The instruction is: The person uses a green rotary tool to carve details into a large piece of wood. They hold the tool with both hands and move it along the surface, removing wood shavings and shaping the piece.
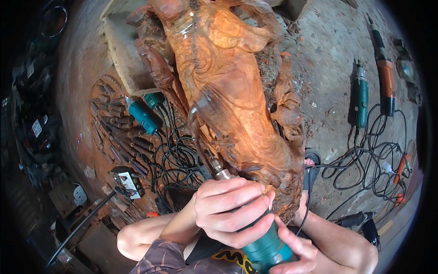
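A large reddish-brown wood carving point(228, 86) stands before me, its surface cut with swirling relief. My left hand point(230, 210) wraps around the front of a teal rotary grinder point(264, 246), whose metal collet and bit point(219, 171) point up-left against the lower part of the carving. My right hand point(292, 249) holds the rear of the same grinder body from the right and below. The bit's tip is hidden against the wood.
On the floor to the left lie several carving chisels point(118, 132), a teal power tool point(143, 116) and tangled black cables point(178, 160). On the right lie a green grinder point(361, 93), an orange grinder point(385, 77) and more cables point(374, 160). A concrete block point(125, 50) sits behind the carving.
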`<move>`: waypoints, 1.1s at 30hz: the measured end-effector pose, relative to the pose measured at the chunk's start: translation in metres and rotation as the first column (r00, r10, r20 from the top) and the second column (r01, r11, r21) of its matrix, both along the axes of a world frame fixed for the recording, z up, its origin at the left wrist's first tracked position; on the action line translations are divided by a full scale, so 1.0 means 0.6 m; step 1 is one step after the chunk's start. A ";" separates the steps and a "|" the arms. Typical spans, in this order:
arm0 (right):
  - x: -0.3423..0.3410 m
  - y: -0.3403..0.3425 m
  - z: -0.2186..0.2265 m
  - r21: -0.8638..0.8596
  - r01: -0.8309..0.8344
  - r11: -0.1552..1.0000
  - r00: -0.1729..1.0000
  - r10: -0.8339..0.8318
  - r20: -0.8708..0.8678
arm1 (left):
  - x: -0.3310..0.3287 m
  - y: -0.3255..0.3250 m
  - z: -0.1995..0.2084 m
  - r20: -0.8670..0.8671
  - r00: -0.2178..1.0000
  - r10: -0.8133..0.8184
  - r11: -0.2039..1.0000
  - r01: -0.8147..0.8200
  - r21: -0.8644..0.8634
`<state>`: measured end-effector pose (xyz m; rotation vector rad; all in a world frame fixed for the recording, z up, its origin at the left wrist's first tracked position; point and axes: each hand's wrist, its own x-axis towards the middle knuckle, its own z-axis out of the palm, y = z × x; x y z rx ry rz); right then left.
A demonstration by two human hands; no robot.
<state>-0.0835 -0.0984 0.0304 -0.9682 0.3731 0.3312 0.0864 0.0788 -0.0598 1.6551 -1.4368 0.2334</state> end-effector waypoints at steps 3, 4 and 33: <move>-0.023 0.041 -0.002 -0.390 -0.018 0.921 0.955 0.131 0.265 | -0.005 0.004 -0.004 -0.013 1.000 0.011 0.994 -0.012 -0.107; -0.038 0.057 -0.005 -0.601 0.047 0.798 0.886 0.245 0.394 | -0.008 0.005 -0.003 -0.025 1.000 0.011 0.991 -0.014 -0.130; 0.069 0.025 0.070 -0.937 0.089 0.337 0.638 0.704 0.314 | -0.007 0.027 -0.009 -0.143 0.989 0.025 0.964 -0.062 -0.260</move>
